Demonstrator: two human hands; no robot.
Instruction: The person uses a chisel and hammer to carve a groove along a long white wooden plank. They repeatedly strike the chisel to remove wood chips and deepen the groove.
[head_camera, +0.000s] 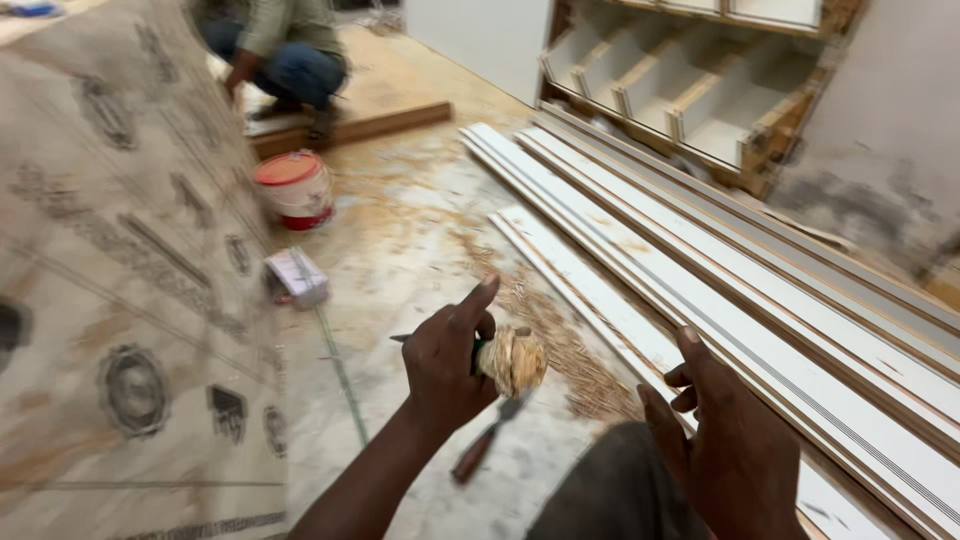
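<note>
- Left hand (447, 362) closed round a tool handle, forefinger raised; a wad (513, 360) of pale, tan fibrous stuff bunched at the handle's right end, just beside the knuckles.
- Thin dark tip poking out left of that fist; what kind of tool, cannot tell.
- Right hand (722, 440) open, empty, fingers slightly curled, fingertips against the near edge of the strips (760, 300).
- Strips: long, white-faced, brown-edged, laid side by side on the floor (410, 250), running from upper middle to lower right.
- Chisel (487, 440) with reddish-brown handle lying on the floor below the left hand, apart from it.
- Wood shavings (560, 340) scattered between the left hand and the strips.
- Small box (297, 275) on the floor, left of middle; behind it a white bucket (293, 188) with an orange lid and red band.
- Large printed sheet (120, 270) filling the left side, blurred.
- Another person (285, 55) crouched far back on a board.
- Shelf unit (690, 85) with open compartments leaning at upper right.
</note>
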